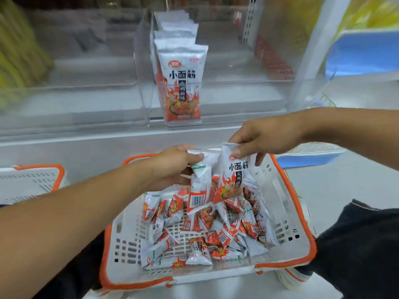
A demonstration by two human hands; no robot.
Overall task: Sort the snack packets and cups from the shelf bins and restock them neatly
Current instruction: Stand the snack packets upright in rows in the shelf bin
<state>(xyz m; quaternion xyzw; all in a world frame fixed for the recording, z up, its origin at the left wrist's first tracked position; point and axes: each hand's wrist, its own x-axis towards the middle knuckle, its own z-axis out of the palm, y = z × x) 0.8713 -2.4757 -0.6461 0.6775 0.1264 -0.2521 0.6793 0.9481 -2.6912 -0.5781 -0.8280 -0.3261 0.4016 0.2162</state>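
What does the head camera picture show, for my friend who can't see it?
Two bare hands, left hand and right hand, each hold a silver-and-orange snack packet above a white plastic basket with orange rim full of matching packets. Behind, more stand upright in a clear shelf bin.

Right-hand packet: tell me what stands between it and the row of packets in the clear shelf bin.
Nothing visible. The right hand pinches the packet above the basket; only open air lies between it and the clear shelf bin, whose upright row of packets stands behind a low clear front lip.
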